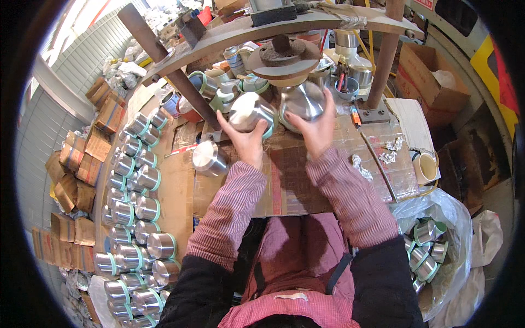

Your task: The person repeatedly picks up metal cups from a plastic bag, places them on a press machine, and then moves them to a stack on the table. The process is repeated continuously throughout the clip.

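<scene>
My left hand (244, 138) is closed round the side of a shiny metal cup (249, 109) with a pale green rim, tilted over the cardboard-covered bench. Just to its right, my right hand (319, 124) grips a second metal cup (304, 100), thumb along its lower side. This second cup sits right below the round press plate (285, 59); whether they touch I cannot tell. Left of my left wrist, a third metal cup (210, 158) stands on the bench, its flat end up.
Rows of green-rimmed metal cups (131, 210) fill the left side. Press posts (383, 65) rise on both sides. Tins and tubs crowd behind. A screwdriver-like tool (355, 116), a rod (378, 164) and a clear bag of cups (456, 229) lie to the right.
</scene>
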A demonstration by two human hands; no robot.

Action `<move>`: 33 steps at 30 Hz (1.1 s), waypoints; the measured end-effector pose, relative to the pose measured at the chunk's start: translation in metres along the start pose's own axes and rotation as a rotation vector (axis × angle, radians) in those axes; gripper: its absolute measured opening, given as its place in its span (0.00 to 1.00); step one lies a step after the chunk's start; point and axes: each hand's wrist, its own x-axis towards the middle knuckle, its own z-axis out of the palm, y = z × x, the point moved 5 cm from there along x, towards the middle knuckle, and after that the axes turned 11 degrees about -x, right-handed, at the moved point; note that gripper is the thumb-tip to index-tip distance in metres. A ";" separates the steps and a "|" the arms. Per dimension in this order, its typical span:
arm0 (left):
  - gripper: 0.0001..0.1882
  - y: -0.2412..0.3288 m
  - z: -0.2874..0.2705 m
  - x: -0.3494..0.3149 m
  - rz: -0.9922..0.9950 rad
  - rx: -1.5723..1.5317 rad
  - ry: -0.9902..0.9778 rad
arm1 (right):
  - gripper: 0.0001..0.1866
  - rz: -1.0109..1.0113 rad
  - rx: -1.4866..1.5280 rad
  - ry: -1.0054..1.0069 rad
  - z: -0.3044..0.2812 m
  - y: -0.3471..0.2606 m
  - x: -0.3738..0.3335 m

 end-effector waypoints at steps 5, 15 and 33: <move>0.72 -0.054 0.065 0.027 -0.064 0.089 -0.286 | 0.57 0.144 0.089 -0.070 -0.124 -0.014 -0.098; 0.60 -0.039 0.048 -0.021 0.014 0.578 -0.420 | 0.53 0.391 -0.663 0.351 -0.380 -0.012 -0.283; 0.39 0.152 -0.232 -0.164 0.140 1.098 -0.239 | 0.17 0.144 -0.451 -0.121 -0.258 0.004 -0.274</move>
